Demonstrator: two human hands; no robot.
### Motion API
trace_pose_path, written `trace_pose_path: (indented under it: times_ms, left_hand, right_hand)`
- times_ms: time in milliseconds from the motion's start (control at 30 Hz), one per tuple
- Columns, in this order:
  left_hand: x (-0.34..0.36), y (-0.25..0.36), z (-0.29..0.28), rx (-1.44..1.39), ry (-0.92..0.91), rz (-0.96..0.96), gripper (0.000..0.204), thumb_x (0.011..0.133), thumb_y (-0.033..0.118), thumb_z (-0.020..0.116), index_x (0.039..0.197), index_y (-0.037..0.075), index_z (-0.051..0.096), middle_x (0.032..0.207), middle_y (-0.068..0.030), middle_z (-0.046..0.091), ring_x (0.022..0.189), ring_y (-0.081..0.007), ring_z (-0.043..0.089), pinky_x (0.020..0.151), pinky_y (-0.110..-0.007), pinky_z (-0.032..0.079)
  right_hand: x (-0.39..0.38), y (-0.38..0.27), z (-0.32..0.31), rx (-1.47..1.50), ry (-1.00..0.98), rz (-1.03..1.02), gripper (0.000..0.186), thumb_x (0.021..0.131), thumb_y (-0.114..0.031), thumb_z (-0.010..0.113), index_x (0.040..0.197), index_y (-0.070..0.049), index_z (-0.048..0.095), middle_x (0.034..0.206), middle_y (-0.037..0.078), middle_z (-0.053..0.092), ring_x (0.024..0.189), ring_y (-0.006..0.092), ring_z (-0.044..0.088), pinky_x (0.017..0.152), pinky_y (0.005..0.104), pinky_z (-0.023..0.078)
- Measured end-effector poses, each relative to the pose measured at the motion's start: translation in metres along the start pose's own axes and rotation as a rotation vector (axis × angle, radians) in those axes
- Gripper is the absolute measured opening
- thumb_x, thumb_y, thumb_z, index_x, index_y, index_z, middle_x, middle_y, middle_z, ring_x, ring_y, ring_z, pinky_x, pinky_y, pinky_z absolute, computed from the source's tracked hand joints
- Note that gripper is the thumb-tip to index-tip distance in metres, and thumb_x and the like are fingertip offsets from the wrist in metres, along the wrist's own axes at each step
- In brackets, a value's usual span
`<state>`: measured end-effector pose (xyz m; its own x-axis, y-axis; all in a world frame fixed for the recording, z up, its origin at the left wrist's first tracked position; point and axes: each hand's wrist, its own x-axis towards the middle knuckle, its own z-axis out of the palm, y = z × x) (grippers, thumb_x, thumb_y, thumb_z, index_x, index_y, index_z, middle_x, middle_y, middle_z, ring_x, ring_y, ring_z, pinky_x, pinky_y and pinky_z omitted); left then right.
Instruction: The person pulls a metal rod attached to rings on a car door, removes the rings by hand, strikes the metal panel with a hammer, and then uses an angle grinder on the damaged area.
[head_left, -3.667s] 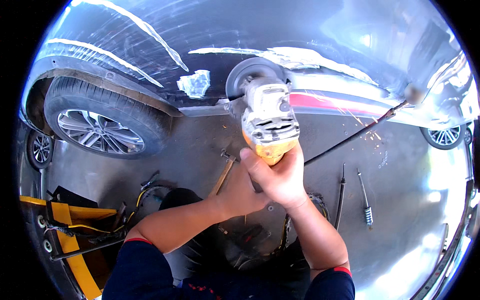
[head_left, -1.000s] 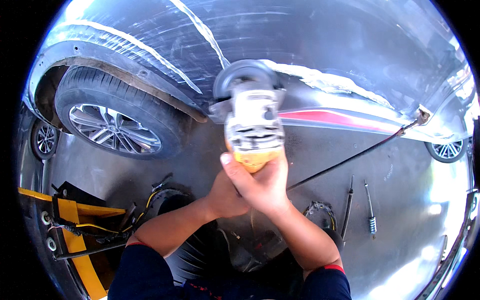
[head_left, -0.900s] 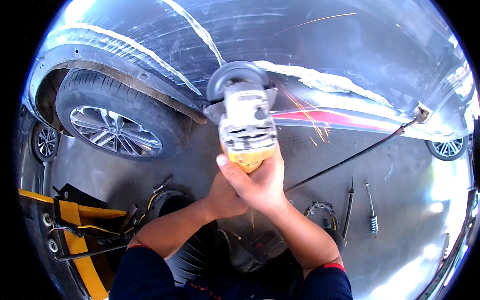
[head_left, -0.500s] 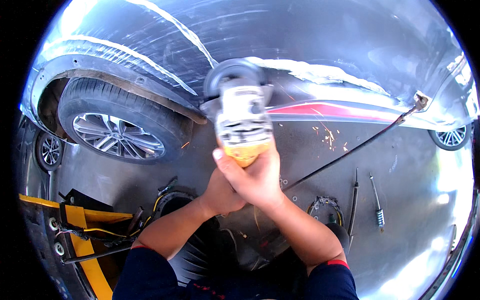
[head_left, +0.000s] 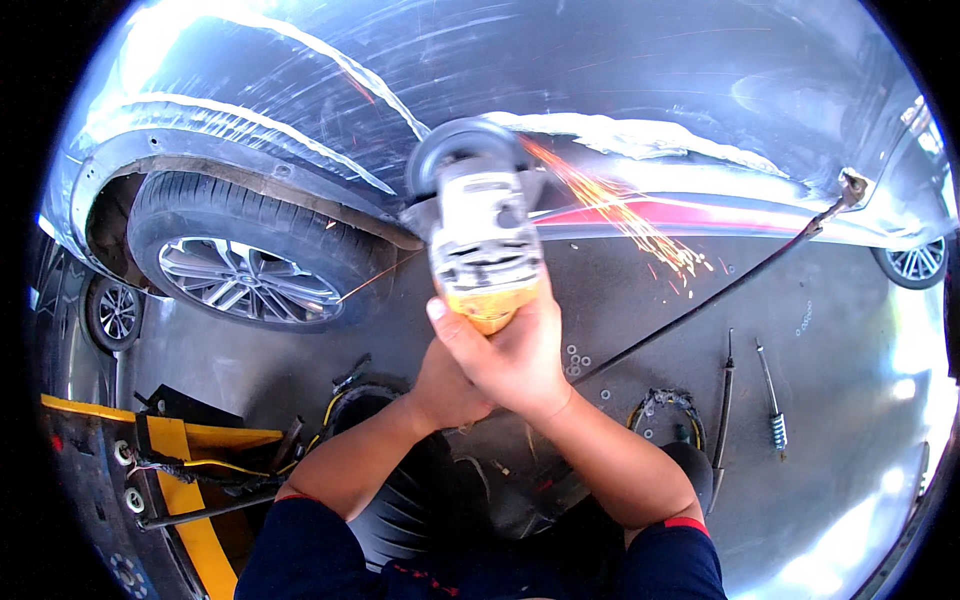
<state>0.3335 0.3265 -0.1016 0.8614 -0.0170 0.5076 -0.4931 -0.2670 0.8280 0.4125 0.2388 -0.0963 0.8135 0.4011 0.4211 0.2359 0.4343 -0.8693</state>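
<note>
1. Overhead, a dark grey car body (head_left: pixel 600 70) fills the top of the view, its panel scuffed and streaked with pale bare patches, and a red stripe (head_left: pixel 690 213) runs along its lower edge.
2. Both hands hold an angle grinder (head_left: pixel 483 240) up against that lower edge; its round guard sits at the panel, and orange sparks (head_left: pixel 620 215) spray out to the person's right.
3. The right hand (head_left: pixel 515 350) wraps the yellow rear end of the grinder, its fingers curled tight around the body.
4. The left hand (head_left: pixel 445 385) lies just under and behind the right one, pressed against it; its fingers are mostly hidden, so their exact grip cannot be told.
5. To the left, a tyre on an alloy wheel (head_left: pixel 245 275) sits in its arch, and a second small wheel (head_left: pixel 910 262) shows at the far right.
6. The floor (head_left: pixel 800 340) is smooth grey concrete, glaring with light at the lower right.
7. On it lie a long thin black rod (head_left: pixel 720 290) running toward the car's edge, two slim hand tools (head_left: pixel 770 400), some small washers and a coil of cable (head_left: pixel 670 405).
8. A yellow and black piece of equipment (head_left: pixel 180 460) with wires stands at the lower left.
</note>
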Motion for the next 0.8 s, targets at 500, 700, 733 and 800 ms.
trace_pose_path:
  times_ms: [500,700,733,800]
  left_hand:
    - [-0.002,-0.011,0.007,0.204,0.031,-0.268,0.065,0.084,0.015,0.078,0.143,0.004,0.055,0.141,-0.0164,0.063,0.130,-0.0321,0.062,0.108,-0.042,0.048]
    - [-0.007,-0.024,0.012,0.330,0.020,-0.270,0.065,0.083,0.015,0.078,0.143,0.004,0.053,0.138,-0.0164,0.064,0.127,-0.0353,0.064,0.106,-0.043,0.049]
    - [-0.005,-0.023,0.013,0.336,0.002,-0.300,0.066,0.083,0.015,0.078,0.143,0.004,0.053,0.137,-0.0166,0.064,0.126,-0.0360,0.064,0.105,-0.043,0.049]
    - [0.001,-0.021,0.021,0.331,0.033,-0.271,0.066,0.082,0.016,0.079,0.142,0.004,0.052,0.134,-0.0173,0.065,0.124,-0.0368,0.065,0.103,-0.043,0.050]
  right_hand:
    - [-0.002,0.006,-0.009,0.184,0.105,0.031,0.056,0.084,-0.021,0.088,0.121,0.002,0.052,0.105,0.015,0.075,0.097,0.0216,0.075,0.087,0.0363,0.058]
    - [0.001,-0.005,-0.018,0.240,0.084,0.053,0.056,0.085,-0.017,0.087,0.127,0.002,0.054,0.107,0.012,0.075,0.101,0.0173,0.072,0.090,0.0342,0.056]
    - [0.003,-0.007,-0.024,0.218,0.040,0.067,0.058,0.085,-0.017,0.087,0.128,0.003,0.055,0.108,0.011,0.075,0.102,0.0166,0.071,0.091,0.0336,0.056]
    - [0.003,-0.001,-0.029,0.129,-0.010,0.016,0.056,0.085,-0.016,0.086,0.128,0.002,0.055,0.109,0.010,0.075,0.102,0.0161,0.071,0.091,0.0334,0.056]
